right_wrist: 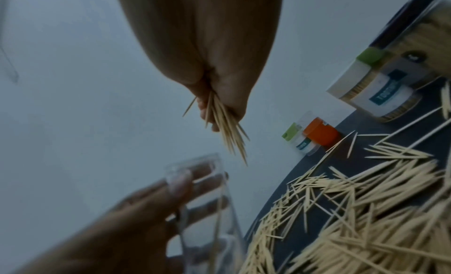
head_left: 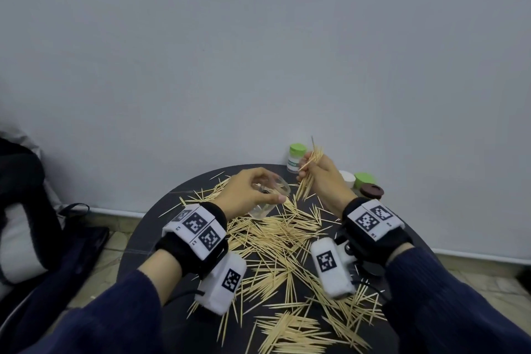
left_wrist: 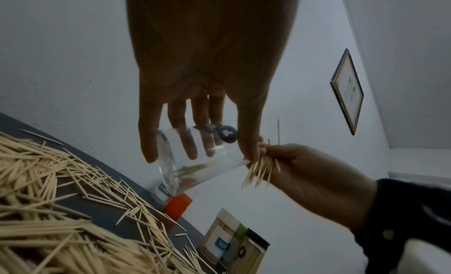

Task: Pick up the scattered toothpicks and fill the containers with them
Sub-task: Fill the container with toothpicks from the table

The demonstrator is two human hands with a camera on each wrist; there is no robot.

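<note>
My left hand (head_left: 253, 190) holds a clear plastic container (head_left: 271, 195) tilted above the round dark table (head_left: 149, 238), its open mouth turned toward my right hand. In the left wrist view the fingers (left_wrist: 190, 143) wrap the clear container (left_wrist: 195, 162). My right hand (head_left: 319, 172) grips a bundle of toothpicks (head_left: 309, 178), tips pointing down-left, just right of the container's mouth. The right wrist view shows the bundle (right_wrist: 229, 129) above the container (right_wrist: 207, 201). Scattered toothpicks (head_left: 275, 241) cover the table.
A green-lidded container (head_left: 296, 156) stands by the wall. White (head_left: 346, 178), green (head_left: 364, 179) and brown-lidded (head_left: 372, 191) containers stand behind my right hand. An orange-lidded container (right_wrist: 319, 131) shows in the right wrist view. A dark bag (head_left: 26, 210) lies left of the table.
</note>
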